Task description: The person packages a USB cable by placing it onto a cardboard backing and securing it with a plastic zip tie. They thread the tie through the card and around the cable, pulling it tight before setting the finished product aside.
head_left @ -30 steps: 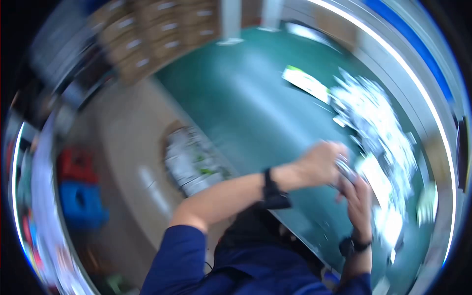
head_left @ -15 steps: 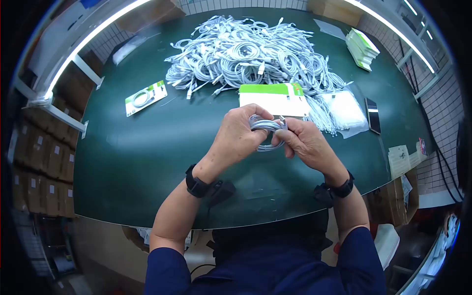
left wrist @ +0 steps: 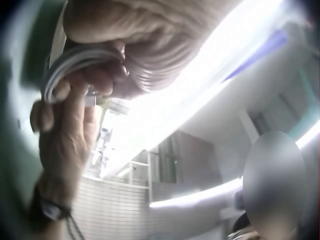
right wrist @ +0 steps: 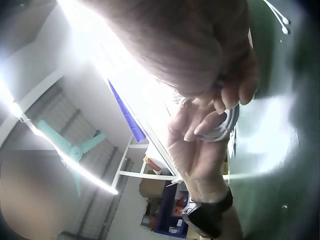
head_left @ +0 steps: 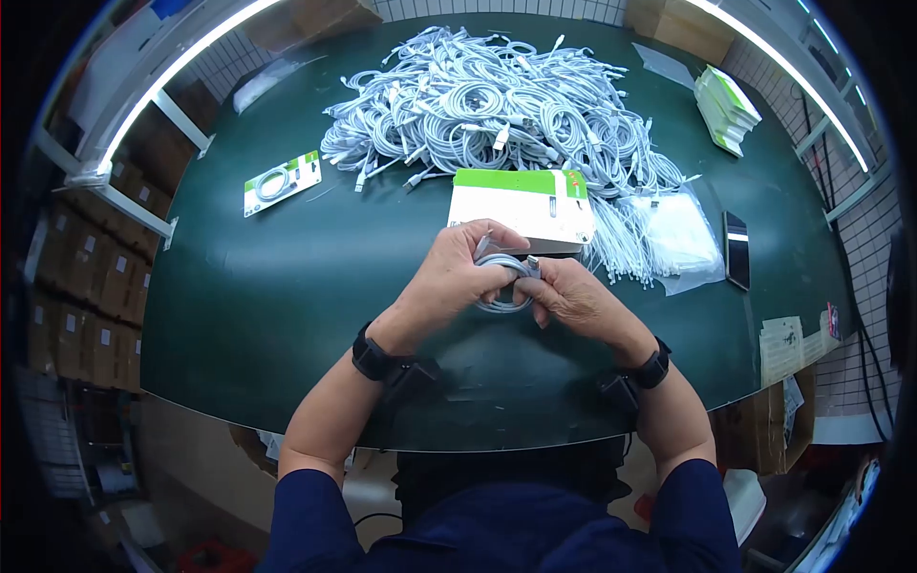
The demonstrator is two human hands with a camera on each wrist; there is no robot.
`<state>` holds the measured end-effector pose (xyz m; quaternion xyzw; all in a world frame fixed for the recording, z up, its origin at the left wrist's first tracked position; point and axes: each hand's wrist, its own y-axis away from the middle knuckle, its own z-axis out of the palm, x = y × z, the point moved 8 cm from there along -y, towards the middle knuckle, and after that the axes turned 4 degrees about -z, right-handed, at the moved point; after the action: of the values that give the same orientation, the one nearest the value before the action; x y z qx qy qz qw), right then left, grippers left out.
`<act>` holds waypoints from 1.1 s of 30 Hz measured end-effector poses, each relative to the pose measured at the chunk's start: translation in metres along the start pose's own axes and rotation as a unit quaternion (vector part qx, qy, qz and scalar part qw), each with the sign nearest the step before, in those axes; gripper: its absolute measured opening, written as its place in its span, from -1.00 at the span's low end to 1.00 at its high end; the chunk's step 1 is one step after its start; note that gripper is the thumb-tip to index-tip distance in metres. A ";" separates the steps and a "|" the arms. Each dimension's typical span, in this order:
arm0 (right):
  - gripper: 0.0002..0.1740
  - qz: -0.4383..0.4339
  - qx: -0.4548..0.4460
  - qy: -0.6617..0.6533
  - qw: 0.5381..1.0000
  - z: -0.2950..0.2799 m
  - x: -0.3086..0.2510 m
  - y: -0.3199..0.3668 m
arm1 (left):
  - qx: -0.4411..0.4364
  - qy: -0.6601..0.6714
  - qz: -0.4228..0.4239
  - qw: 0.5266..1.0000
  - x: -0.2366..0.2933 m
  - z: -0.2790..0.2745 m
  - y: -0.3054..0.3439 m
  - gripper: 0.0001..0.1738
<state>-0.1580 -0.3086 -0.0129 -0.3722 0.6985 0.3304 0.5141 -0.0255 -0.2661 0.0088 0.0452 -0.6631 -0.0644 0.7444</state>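
Note:
Both hands hold one coiled light grey cable (head_left: 506,304) above the green table, in front of a white and green card stack (head_left: 521,212). The left hand (head_left: 449,277) grips the coil's left side, one connector rising by its fingers. On the right side, the right hand (head_left: 578,298) pinches the coil near a metal plug (head_left: 533,266). In the left wrist view the coil (left wrist: 75,59) loops around fingertips of both hands. The right wrist view shows part of the coil (right wrist: 220,131) beneath the fingers.
A large heap of grey cables (head_left: 478,100) covers the table's back. A carded cable (head_left: 281,183) lies at left. Plastic bags (head_left: 673,234), a phone (head_left: 736,250) and a stack of cards (head_left: 726,110) are at right, papers (head_left: 781,346) by the right edge.
The head view has swung from the side to face the table squarely. Since half a second ago, both hands and the coil sit slightly lower in view, and the coil is still held.

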 end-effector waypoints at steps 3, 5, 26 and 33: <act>-0.65 -0.043 -0.008 0.030 0.999 0.006 -0.008 -0.003 | -0.049 0.174 -0.014 0.983 -0.005 0.002 0.004 -0.52; -0.65 -0.046 -0.001 0.038 0.998 0.011 -0.005 -0.004 | -0.046 0.192 -0.006 0.980 -0.003 0.000 0.005 -0.53; -0.70 -0.063 0.035 0.093 0.993 -0.001 -0.030 0.004 | 0.158 -0.203 0.147 0.955 -0.005 -0.006 0.002 -0.85; -0.69 -0.037 0.065 0.001 0.997 -0.017 -0.014 0.007 | 0.150 -0.161 0.218 0.951 0.007 -0.007 0.008 -0.26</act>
<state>-0.1693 -0.3164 0.0057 -0.3640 0.7050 0.2647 0.5482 -0.0177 -0.2599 0.0162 -0.0004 -0.7699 0.1936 0.6081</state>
